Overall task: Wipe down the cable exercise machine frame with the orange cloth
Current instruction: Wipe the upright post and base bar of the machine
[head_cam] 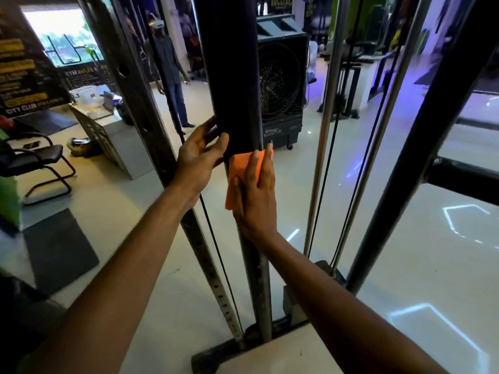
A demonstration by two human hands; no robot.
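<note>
The cable machine's dark central upright (232,76) rises through the middle of the view down to a base bar (224,354) on the floor. My right hand (256,195) presses a folded orange cloth (240,176) flat against the post with straight fingers. My left hand (201,155) rests on the post's left side just above the cloth, fingers extended and touching the dark surface. A perforated adjustment rail (140,103) slants on the left with a black cable (216,252) beside it.
Chrome guide rods (324,130) and black cables stand right of the post, then a thick black frame beam (421,163). A large air cooler (280,85) sits behind. A person (170,74) stands farther back. A desk (108,130) and black chair (37,163) are left.
</note>
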